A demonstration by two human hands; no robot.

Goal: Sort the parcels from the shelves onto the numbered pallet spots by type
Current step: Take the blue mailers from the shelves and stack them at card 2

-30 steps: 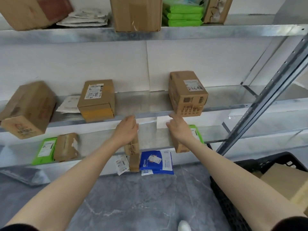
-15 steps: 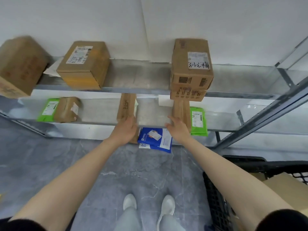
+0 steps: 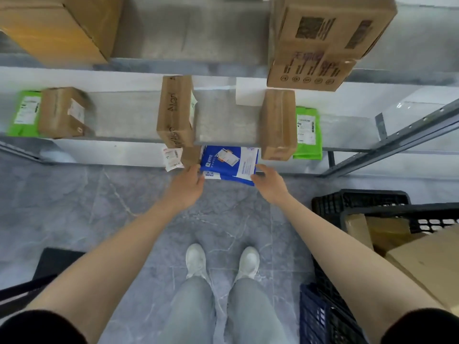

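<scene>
Against the far wall stands a metal shelving rack (image 3: 223,117), and a grey stone-patterned floor (image 3: 111,207) spreads from it toward the person. On the rack's upper shelf sit a large cardboard box (image 3: 57,28) at far left and a printed carton (image 3: 327,38) at far right, which overhangs the shelf edge. Near right, a black crate (image 3: 360,199) holds plain cardboard boxes (image 3: 427,264), with a blue crate (image 3: 315,316) nearer still.

On the middle shelf, from left to right, lie a green mailer (image 3: 24,112), a small labelled box (image 3: 63,111) touching it, a narrow lettered box (image 3: 175,110), a plain narrow box (image 3: 278,122), and a second green mailer (image 3: 308,132) just beside that box.

Below the middle shelf, between the two narrow boxes, lies a stack of blue parcels (image 3: 228,161), its near edge jutting out toward the person. The left hand (image 3: 187,186) is at the stack's left edge, fingertips touching or nearly touching it. The right hand (image 3: 270,186) is at the right corner with its fingers bent. Whether either hand has actually taken hold of the stack cannot be told.

Just left of the blue parcels stand a little brown box (image 3: 190,156) and a white label slip (image 3: 172,157). The person's white shoes (image 3: 196,259) stand on the floor, near and centre.
</scene>
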